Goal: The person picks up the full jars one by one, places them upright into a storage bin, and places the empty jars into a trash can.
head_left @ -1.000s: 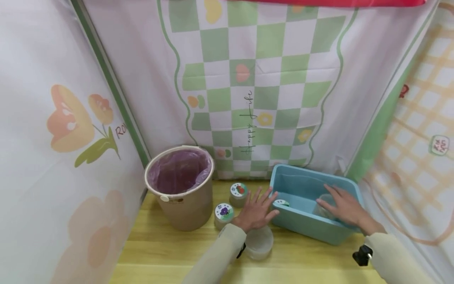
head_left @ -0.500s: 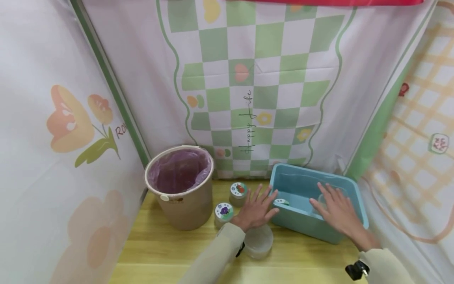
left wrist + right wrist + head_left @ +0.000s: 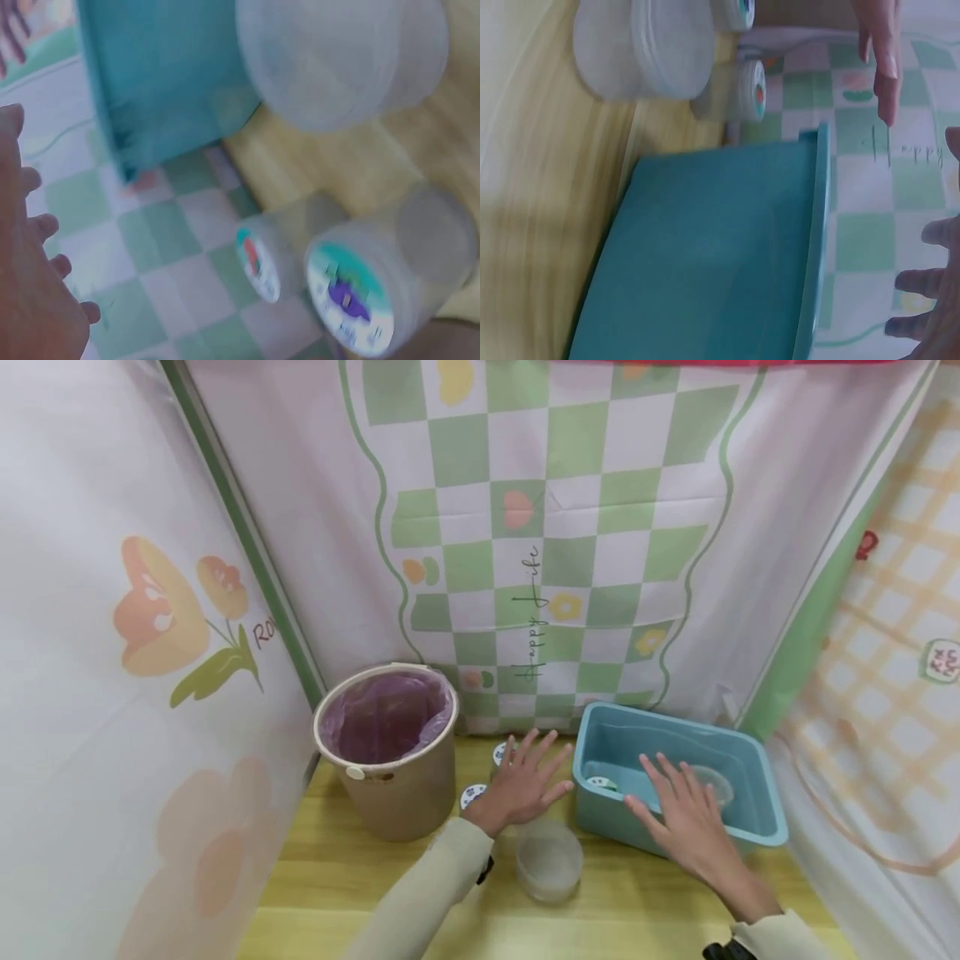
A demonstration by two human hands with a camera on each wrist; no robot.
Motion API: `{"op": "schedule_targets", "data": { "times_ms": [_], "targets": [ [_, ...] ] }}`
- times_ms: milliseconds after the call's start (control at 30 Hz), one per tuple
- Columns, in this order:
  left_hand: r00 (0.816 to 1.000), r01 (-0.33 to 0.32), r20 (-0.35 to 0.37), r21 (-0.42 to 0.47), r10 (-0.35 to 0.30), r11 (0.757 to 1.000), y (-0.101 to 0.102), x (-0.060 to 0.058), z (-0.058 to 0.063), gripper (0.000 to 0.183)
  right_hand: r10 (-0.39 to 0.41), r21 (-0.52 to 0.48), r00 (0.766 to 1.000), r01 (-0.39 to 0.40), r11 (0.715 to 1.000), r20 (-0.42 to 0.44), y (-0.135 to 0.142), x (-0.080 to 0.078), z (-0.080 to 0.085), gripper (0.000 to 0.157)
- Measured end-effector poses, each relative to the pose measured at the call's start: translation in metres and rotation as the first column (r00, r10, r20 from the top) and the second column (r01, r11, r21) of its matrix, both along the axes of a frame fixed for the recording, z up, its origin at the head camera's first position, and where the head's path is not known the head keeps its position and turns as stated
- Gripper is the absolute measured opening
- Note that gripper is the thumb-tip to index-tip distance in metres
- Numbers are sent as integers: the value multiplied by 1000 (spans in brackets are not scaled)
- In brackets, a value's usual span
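My left hand [image 3: 519, 787] hovers with spread fingers above two small clear jars, holding nothing. One jar [image 3: 259, 262] has a red picture on its lid, the other jar [image 3: 349, 300] a purple one; the hand partly covers both in the head view. Just in front of that hand, a larger clear round container [image 3: 551, 864] stands on the table. My right hand [image 3: 686, 831], fingers apart, is over the near rim of the blue bin [image 3: 607, 810] and grips nothing. Inside the bin are a clear round container [image 3: 718, 785] and a thing with a white-and-green label [image 3: 602, 783].
A beige bucket [image 3: 405, 797] with a purple liner stands left of the jars. Behind everything hangs a green checked cloth [image 3: 577, 510], with more printed cloth at both sides. The wooden table [image 3: 337, 893] reaches toward me in front.
My right hand has come out of the bin toward me and left, letting go of the clear container inside it. My left hand has shifted slightly up and left.
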State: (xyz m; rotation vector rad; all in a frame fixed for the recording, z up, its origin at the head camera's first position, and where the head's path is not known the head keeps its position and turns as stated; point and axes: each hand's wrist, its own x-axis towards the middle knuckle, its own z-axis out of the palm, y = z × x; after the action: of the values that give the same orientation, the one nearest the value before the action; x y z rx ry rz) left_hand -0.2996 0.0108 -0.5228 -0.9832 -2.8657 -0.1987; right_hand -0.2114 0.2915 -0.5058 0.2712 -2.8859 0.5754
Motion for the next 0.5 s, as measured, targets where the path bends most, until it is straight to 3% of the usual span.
{"op": "schedule_targets", "data": {
  "times_ms": [300, 500],
  "targets": [
    [1000, -26, -16, 90, 27, 996, -50, 1, 43, 70, 65, -49, 998, -66, 997, -14, -37, 10, 0, 80],
    [992, -119, -35, 121, 124, 986, -98, -2, 71, 74, 127, -81, 992, -127, 989, -14, -58, 11, -5, 82]
  ]
}}
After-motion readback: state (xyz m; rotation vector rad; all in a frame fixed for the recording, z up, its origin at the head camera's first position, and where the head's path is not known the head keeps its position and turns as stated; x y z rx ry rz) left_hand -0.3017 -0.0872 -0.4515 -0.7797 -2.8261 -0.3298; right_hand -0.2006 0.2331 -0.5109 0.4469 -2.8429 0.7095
